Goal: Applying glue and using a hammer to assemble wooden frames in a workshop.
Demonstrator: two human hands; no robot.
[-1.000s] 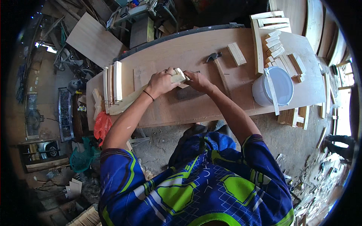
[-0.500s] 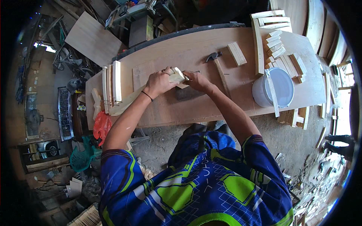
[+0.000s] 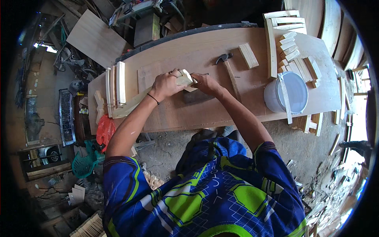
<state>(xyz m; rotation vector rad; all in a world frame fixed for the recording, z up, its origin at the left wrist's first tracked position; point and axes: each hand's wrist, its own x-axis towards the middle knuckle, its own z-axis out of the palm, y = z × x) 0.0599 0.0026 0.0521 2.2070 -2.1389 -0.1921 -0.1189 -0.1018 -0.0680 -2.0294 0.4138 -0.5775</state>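
- Centrally, a wood piece (image 3: 184, 79): held above the table (image 3: 244, 100), its pale end exposed between the two hands.
- Left hand (image 3: 165, 84): fingers wrapped over the wood piece and pressed against it; a dark band (image 3: 153, 99) is worn at the wrist.
- Right hand (image 3: 206, 85): fingers curled in at the end of the wood piece; what is pinched by them, if anything, cannot be told.
- Pale strip (image 3: 134, 105): laid slantwise by the left forearm and partly hidden by it; whether it is one with the wood piece cannot be told.
- Dark block (image 3: 196, 98): set on the table, partly covered by the right hand.
- Hammer (image 3: 227, 68): laid right of the right hand, head turned toward the far side.
- Short block (image 3: 248, 55): placed right of the hammer's head.
- Bucket (image 3: 272, 94): white, stood at the right; a flat stick (image 3: 285, 98) is leaned across its rim.
- Cut pieces (image 3: 290, 49): stacked beyond the bucket, beside a curved board (image 3: 271, 51).
- Slats (image 3: 121, 83): ranged side by side at the table's left end.
- Red bag (image 3: 105, 132): seen at the near left corner.
- Shirt (image 3: 250, 197): blue and green; pale lettering (image 3: 215, 177) is carried down its front.
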